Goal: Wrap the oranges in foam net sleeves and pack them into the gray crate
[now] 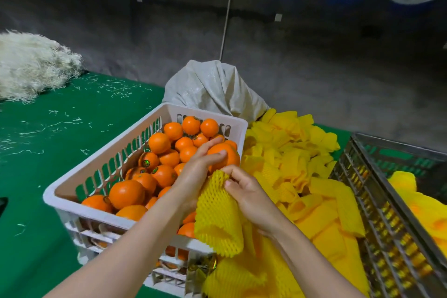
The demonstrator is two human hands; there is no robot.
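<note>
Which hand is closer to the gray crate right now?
Right. The right hand, pinching a foam net sleeve, is over the sleeve pile next to the gray crate. The left hand holds an orange over the white crate, farther off.

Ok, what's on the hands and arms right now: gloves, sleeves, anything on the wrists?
Nothing is worn. There are no gloves on the left hand or the right hand. No sleeves are in view, and both arms are bare down to the frame's edge. No watch, band or ring shows on either.
</note>
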